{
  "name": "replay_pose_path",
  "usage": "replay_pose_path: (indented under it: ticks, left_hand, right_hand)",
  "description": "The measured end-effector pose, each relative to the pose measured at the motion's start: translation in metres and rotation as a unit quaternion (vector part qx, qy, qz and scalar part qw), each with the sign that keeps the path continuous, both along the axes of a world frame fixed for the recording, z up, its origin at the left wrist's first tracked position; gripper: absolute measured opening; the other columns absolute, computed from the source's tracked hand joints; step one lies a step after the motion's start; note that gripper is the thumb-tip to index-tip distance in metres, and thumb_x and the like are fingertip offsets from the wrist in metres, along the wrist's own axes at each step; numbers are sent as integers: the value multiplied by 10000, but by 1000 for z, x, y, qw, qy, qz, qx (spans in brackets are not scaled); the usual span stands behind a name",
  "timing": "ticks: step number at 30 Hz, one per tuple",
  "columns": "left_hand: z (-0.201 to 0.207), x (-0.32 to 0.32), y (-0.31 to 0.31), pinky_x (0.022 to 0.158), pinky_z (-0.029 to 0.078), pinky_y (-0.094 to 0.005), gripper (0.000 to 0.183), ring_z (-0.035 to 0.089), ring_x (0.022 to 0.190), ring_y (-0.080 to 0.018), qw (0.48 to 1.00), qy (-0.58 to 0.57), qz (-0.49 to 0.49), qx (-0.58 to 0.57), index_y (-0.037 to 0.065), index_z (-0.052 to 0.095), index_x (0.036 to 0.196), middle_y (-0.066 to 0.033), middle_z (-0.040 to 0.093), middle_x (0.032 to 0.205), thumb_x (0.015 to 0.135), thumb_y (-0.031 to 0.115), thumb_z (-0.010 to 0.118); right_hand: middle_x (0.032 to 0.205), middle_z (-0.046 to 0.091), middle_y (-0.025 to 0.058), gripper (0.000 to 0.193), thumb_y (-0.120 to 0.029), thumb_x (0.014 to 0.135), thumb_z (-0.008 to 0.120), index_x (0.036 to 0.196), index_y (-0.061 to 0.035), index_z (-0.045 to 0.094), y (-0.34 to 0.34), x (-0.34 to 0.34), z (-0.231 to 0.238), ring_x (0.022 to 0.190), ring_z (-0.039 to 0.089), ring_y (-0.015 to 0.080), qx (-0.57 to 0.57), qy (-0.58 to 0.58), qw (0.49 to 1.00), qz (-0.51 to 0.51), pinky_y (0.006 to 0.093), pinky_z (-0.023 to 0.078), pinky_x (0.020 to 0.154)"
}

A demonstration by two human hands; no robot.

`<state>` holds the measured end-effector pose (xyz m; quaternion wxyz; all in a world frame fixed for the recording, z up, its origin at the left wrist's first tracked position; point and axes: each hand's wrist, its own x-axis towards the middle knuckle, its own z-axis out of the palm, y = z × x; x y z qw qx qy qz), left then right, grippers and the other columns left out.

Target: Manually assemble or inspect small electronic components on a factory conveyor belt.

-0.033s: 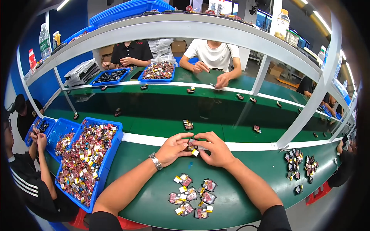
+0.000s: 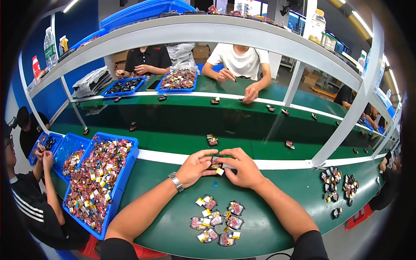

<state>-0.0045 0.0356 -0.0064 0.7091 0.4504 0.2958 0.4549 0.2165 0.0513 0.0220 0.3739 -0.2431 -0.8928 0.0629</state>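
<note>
My left hand (image 2: 193, 168), with a metal-band watch (image 2: 176, 181) on its wrist, and my right hand (image 2: 243, 169) meet at the white strip along the bench. Between their fingers is a small black casing (image 2: 215, 164) with a red circuit board and a white-and-yellow piece sticking out toward me. Both hands are closed on it, and the fingers cover part of it. Nearer me on the green bench lie several similar casings (image 2: 225, 239) in a loose cluster, boards facing up.
Left of my arm stands a blue bin (image 2: 134, 152) heaped with red, white and yellow parts. More casings (image 2: 331, 183) lie in groups at the right. Beyond the white strip, single casings (image 2: 212, 140) are spread over the green conveyor (image 2: 173, 141). A grey shelf frame (image 2: 242, 30) crosses above; co-workers sit opposite and left.
Casings on the conveyor have shifted very slightly to the right. The hand of the person opposite in white has moved a little. My hands keep their place on the casing.
</note>
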Motion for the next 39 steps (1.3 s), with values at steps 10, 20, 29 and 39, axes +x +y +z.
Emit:
replay_pose_path:
  ticks: [10,20,29,39]
  left_hand:
    - [1,7,-4,943,561,-354,291,623,1105,-168,999,32,30,1,67,487,1258,-87,609,1240,978,-12,508]
    - [1,13,-7,979,556,-364,295,620,1127,-193,996,65,56,23,44,485,1239,-114,604,1235,965,-65,473]
    - [1,10,-6,981,542,-337,365,617,1125,-160,996,73,54,16,34,484,1323,-96,600,1254,967,-45,481]
    - [-2,6,-4,961,536,-324,389,611,1102,-145,997,49,5,67,42,480,1312,-97,590,1271,939,-31,563]
  right_hand:
    - [1162,600,76,280,-118,777,733,1047,-79,672,-9,-14,1,1061,578,267,76,-25,995,-62,393,495,868]
    - [1164,583,90,176,-60,762,724,902,-75,617,-1,-8,-5,1124,556,292,35,-20,999,-12,424,482,912]
    - [1187,595,98,148,-87,767,746,906,-79,695,5,-4,-9,1146,554,305,-1,5,1000,-8,422,481,950]
    - [1163,611,94,112,-104,784,742,878,-62,697,-1,-10,-8,1126,561,301,-9,47,998,-49,410,481,952]
